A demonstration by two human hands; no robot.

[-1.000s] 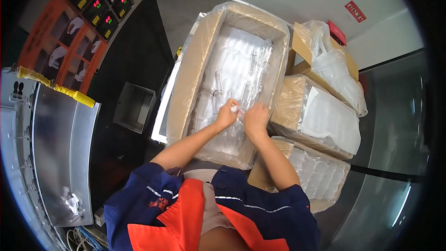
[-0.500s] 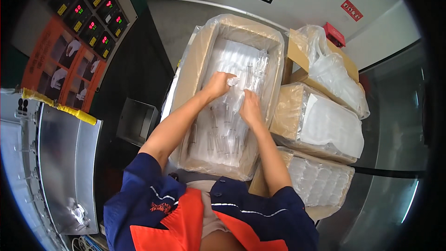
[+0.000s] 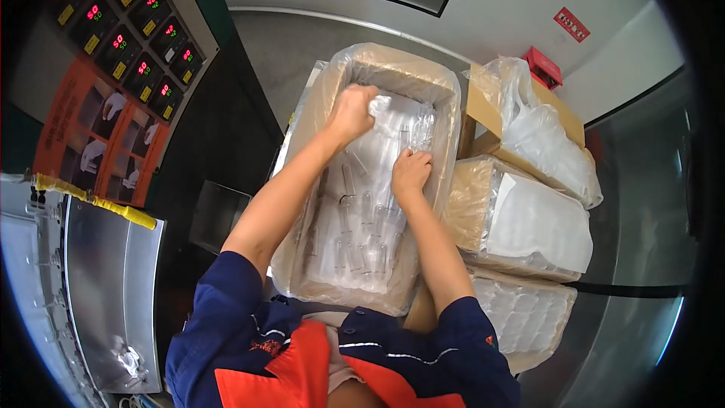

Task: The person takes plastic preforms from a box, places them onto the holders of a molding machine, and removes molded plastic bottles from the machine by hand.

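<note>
Both hands are down inside the plastic-lined cardboard box (image 3: 404,60), and here's how they stand. The left hand (image 3: 352,115) is up at the far left of the box, fingers curled in tight, right beside shiny clear plastic film (image 3: 393,109); whether it has hold of that film, I cannot tell. The right hand (image 3: 411,174) sits lower, near the right inner wall, fingers half-bent at the film's near edge, and again a firm grip can't be made out. Below and between the forearms, clear round-ended tubes (image 3: 367,208) lie loose in the box, most pointing lengthwise, one slanting near the left forearm, with a cluster toward the near end. Over to the right, three more cartons line up: the farthest carries a white plastic bag (image 3: 532,136), the middle one a white sheet (image 3: 540,215), the nearest pale, rounded pieces (image 3: 521,310) in rows.
</note>
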